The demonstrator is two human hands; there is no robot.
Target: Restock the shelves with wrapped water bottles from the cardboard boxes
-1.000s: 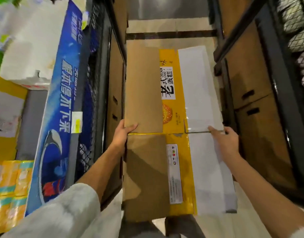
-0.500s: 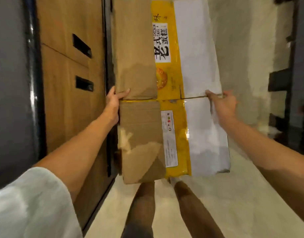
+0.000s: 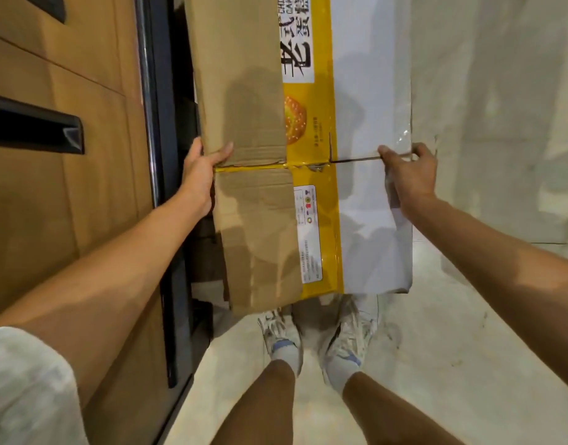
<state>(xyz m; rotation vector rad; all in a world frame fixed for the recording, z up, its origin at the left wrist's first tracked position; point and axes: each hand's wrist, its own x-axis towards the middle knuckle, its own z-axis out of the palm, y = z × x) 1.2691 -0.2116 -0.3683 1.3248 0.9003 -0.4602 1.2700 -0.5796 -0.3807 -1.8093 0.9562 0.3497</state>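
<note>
At the far left stand stacked brown boxes [image 3: 67,130] with dark handle slots, and beside them runs a dark metal post [image 3: 154,123] of a rack. Next comes the left hand [image 3: 200,170]: its thumb lies on the front of the cardboard box [image 3: 250,203] and its fingers go around the left edge, so it grips the box there. The box is flattened and is held up in front of the person, above the pale floor [image 3: 469,348]. Its long axis runs away from the person, from above the shoes [image 3: 282,332] toward the top of the view. It shows a brown strip, a yellow strip with printed labels, then a white strip. The right hand [image 3: 409,175] grips the right edge at the middle fold, with fingers curled over it.
</note>
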